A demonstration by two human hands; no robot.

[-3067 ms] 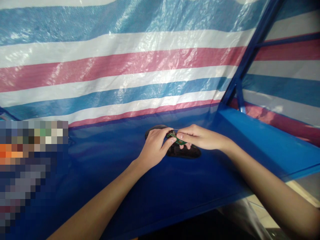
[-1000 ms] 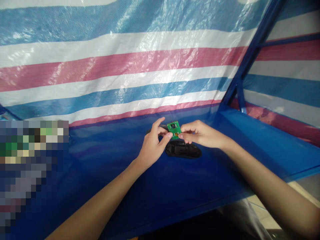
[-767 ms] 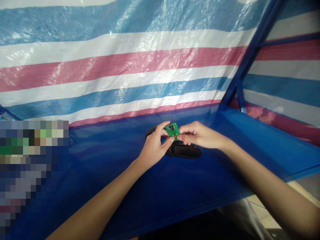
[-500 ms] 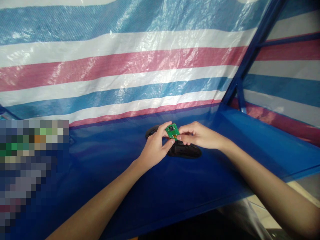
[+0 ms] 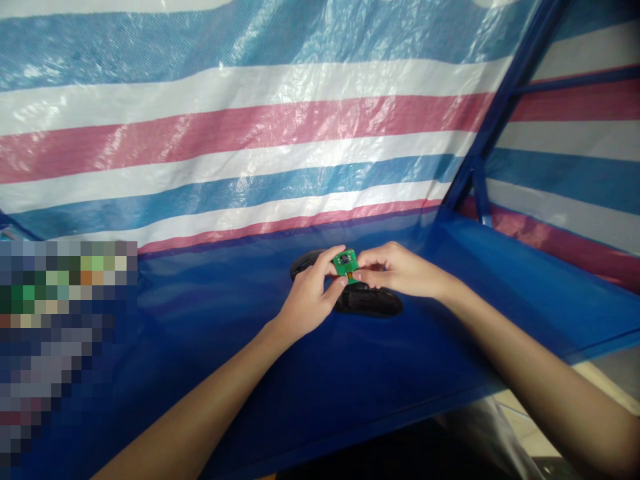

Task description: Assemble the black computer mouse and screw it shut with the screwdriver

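Note:
A small green circuit board (image 5: 345, 262) is held up between my two hands, above the blue surface. My left hand (image 5: 316, 287) pinches it from the left, thumb at its lower edge and fingers at its upper edge. From the right, my right hand (image 5: 387, 268) grips its side with thumb and fingertips, close to a small orange-brown part. Below the hands lies a black hollow shell (image 5: 370, 301), which looks like half of a computer mouse casing. Another black curved piece (image 5: 303, 262) rests behind my left hand, partly hidden by it.
A blue sheet-covered table (image 5: 210, 333) spreads under both arms. Behind it hangs a striped blue, white and red tarp (image 5: 250, 127). A dark blue metal frame post (image 5: 493, 110) slants up at the right. Blurred-out blocks cover the left side.
The circuit board has tilted slightly in my fingers. Both hands keep almost the same place and grip.

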